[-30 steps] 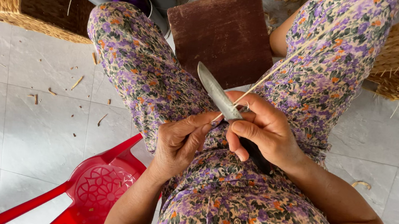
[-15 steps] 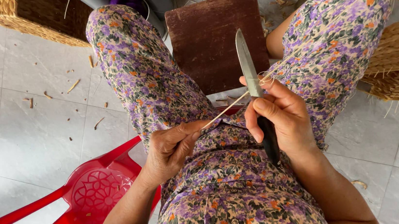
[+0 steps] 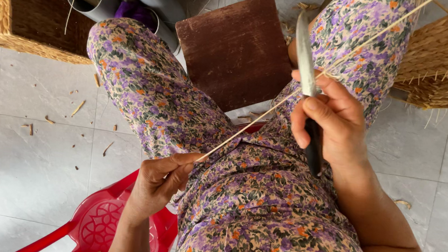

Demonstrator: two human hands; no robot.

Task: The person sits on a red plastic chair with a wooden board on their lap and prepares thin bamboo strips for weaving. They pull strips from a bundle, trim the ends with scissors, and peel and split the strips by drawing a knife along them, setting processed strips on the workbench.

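The left hand [image 3: 161, 183] pinches the near end of a thin stick [image 3: 269, 112]. The right hand [image 3: 331, 122] grips a knife [image 3: 307, 68] against that stick, higher up. A brown board [image 3: 234, 50] lies beyond both hands. Grey floor tiles [image 3: 31, 140] with small chips spread left of the left hand, and a woven basket [image 3: 5, 12] sits farther off.

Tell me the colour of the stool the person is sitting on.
The plastic stool is red, with an openwork pattern; the head view shows it beside the left hand.
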